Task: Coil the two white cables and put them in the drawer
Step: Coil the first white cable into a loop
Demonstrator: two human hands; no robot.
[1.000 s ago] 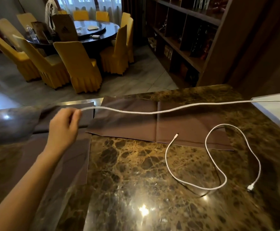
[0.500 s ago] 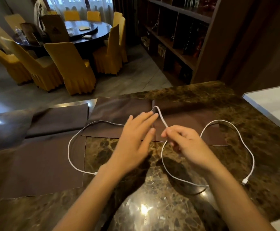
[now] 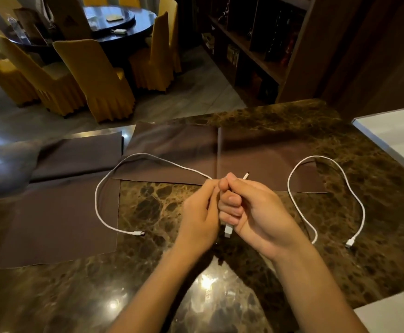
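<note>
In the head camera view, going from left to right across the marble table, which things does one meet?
Brown cloth → looping white cable → left hand → right hand → second white cable, lying free on the marble table.

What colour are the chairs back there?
Yellow chairs, clearest in the head view.
</note>
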